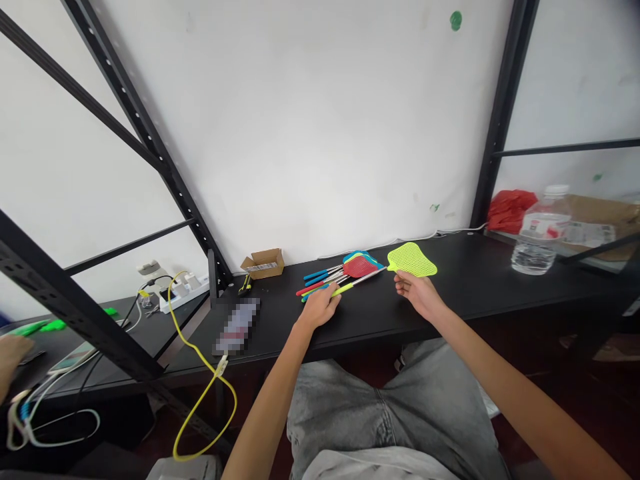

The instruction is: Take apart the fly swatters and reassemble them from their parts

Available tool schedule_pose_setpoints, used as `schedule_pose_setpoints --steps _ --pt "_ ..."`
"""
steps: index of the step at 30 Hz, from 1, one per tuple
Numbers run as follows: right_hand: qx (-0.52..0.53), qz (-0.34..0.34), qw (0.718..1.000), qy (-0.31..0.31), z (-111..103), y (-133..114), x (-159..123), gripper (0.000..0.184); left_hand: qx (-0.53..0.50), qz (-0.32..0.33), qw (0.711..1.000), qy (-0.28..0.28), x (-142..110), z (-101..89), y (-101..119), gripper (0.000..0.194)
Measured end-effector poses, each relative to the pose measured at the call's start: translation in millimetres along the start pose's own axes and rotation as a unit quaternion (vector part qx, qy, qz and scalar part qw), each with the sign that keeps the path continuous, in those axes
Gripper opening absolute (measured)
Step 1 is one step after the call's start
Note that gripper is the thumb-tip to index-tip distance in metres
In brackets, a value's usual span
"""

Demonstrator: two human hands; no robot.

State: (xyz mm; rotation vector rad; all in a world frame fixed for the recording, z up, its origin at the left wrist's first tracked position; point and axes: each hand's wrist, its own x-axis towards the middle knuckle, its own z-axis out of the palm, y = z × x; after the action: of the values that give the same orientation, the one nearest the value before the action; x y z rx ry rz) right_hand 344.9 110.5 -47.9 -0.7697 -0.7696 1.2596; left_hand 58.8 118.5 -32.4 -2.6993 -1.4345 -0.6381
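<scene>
A yellow-green fly swatter (413,257) with a silver telescopic shaft stretches between my two hands above the black table. My left hand (321,305) is closed round its yellow-green handle. At the other end, my right hand (416,292) pinches it near the base of the perforated head, with the fingertips partly under the head. Just behind the shaft lies a pile of several more fly swatters (359,267), with red, blue and yellow heads overlapping and their handles pointing left. My left hand partly covers the nearest handles.
Left on the black table (470,283) are a small open cardboard box (264,264), a yellow-black cutter (245,285) and a blurred phone (239,325) on a yellow cable (186,337). A water bottle (539,233) stands right. Black posts flank the table; another person's hand (13,353) shows far left.
</scene>
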Motion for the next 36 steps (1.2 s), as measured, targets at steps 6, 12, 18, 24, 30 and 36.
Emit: schedule_pose_setpoints --steps 6,12,18,24,30,36 --pt "-0.002 -0.002 1.000 -0.002 -0.4 1.2 -0.1 0.023 0.010 0.000 1.000 -0.001 -0.1 -0.7 0.7 0.018" --pt "-0.007 -0.003 1.000 0.000 -0.4 2.3 0.8 0.023 0.012 -0.007 1.000 -0.006 0.2 -2.1 1.8 0.018" --pt "-0.006 -0.007 1.000 -0.003 0.5 1.3 -0.6 0.024 0.003 0.005 1.000 0.003 -0.3 -1.5 1.6 0.017" --pt "-0.004 -0.004 1.000 -0.004 -0.4 1.9 0.6 0.025 -0.001 0.002 1.000 -0.003 -0.4 -3.7 3.6 0.019" --pt "-0.007 -0.006 1.000 -0.005 -1.2 2.9 1.1 0.025 0.004 0.003 1.000 -0.002 -0.2 -3.7 3.8 0.020" --pt "-0.048 -0.029 0.998 -0.014 -1.1 6.6 0.9 0.027 0.017 0.012 1.000 -0.003 0.5 -1.4 1.1 0.025"
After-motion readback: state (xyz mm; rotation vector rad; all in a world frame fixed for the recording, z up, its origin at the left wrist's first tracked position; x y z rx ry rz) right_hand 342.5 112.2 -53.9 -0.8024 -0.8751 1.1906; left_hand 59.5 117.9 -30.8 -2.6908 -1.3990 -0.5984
